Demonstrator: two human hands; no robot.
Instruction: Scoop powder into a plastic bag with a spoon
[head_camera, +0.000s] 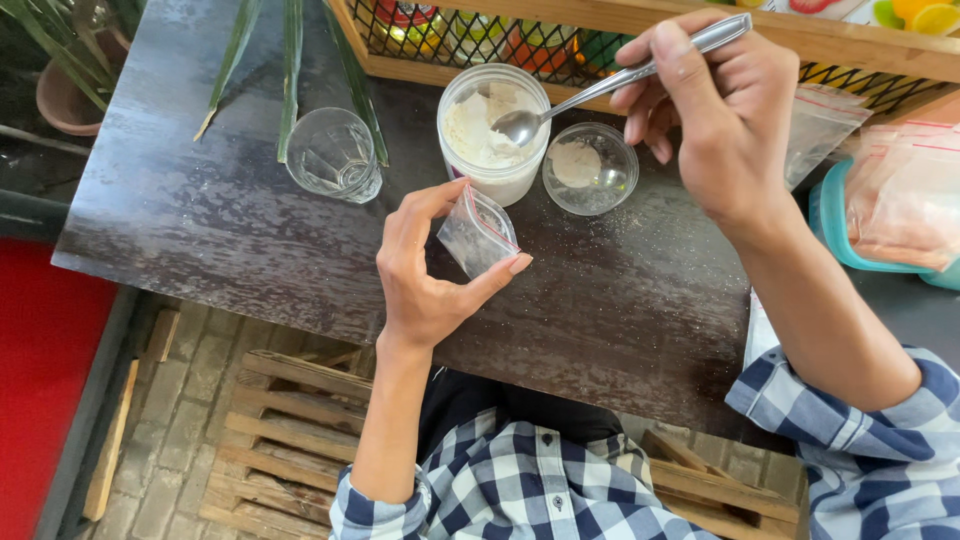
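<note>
My left hand (425, 270) holds a small clear zip bag (478, 235) with a red seal strip, pinched open between thumb and fingers just above the dark table (230, 220). My right hand (725, 110) grips a metal spoon (610, 82) by its handle; the spoon's bowl hovers over a round white container (497, 178) of pale powder. Right beside that container sits a small clear glass bowl (590, 170) with a little powder in it.
An empty drinking glass (333, 155) stands at the left on the table. A wooden crate with a wire mesh front (640, 40) runs along the far edge. Plastic bags lie in a teal tub (880, 215) at the right. Plant leaves and a clay pot (70, 95) are at the upper left.
</note>
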